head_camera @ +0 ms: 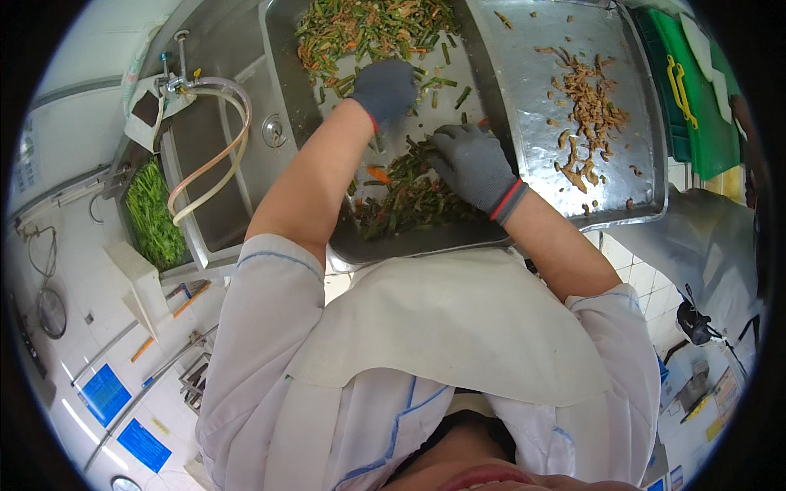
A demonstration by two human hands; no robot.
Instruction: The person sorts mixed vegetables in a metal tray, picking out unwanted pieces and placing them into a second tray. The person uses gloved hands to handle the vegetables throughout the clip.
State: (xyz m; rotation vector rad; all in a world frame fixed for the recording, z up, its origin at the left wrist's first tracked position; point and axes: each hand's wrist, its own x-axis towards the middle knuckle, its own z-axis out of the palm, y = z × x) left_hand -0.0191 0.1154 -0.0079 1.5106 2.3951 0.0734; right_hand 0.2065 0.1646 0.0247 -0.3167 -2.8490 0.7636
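Note:
A deep metal tray (500, 92) lies before me with cut green stalks, orange strips and small brown pieces in two heaps. My left hand (385, 92), in a grey glove, is over the tray at the lower edge of the far heap (374, 27); its fingers are hidden or blurred. My right hand (470, 156), gloved the same way, rests at the near heap (417, 208), fingertips against the stalks. Whether either hand grips any food cannot be told. Loose stalks (463, 97) are scattered between the heaps.
To the right, a shallow metal tray (528, 153) bears brown strips (589, 104). Beyond it stand green boards (706, 135) and a yellow-handled tool (680, 92). At left are a metal sink (212, 202), a tap (178, 80) with a looped hose (245, 123), and leafy greens (153, 221).

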